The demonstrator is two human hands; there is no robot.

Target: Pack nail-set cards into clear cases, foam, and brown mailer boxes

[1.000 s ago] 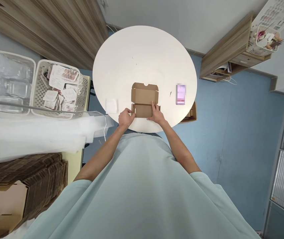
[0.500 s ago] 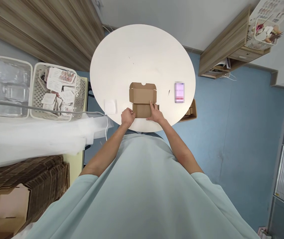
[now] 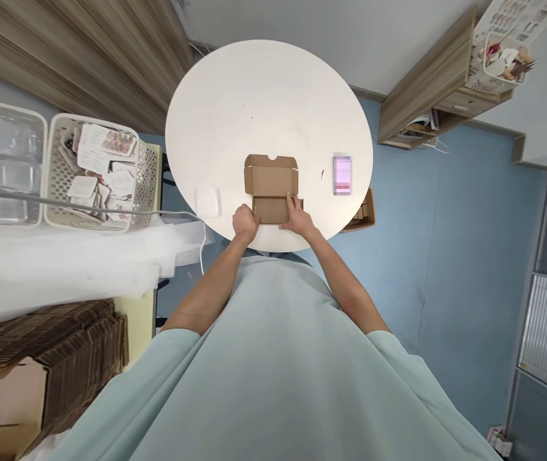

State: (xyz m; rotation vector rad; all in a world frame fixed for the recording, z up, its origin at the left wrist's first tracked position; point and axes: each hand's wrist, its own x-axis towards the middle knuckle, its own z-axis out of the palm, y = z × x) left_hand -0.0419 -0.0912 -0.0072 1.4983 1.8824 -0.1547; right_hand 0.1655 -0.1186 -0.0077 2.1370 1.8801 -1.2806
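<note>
A small brown cardboard box lies on the white round table, close to its front edge. Its lid stands open on the far side, with side flaps and a notched front flap. My left hand is closed at the box's left end, fingers curled against the side wall. At the right end my right hand grips the wall, fingers reaching over it into the box. The inside of the box shows no contents.
A white square piece lies left of the box, and a blurred phone-like item lies right. Baskets with cards and clear plastic packs stand left, above stacked folded cardboard. A cable runs toward the table.
My left hand has curled more tightly at the box's left end. My right hand keeps its hold. The whole view has shifted slightly.
</note>
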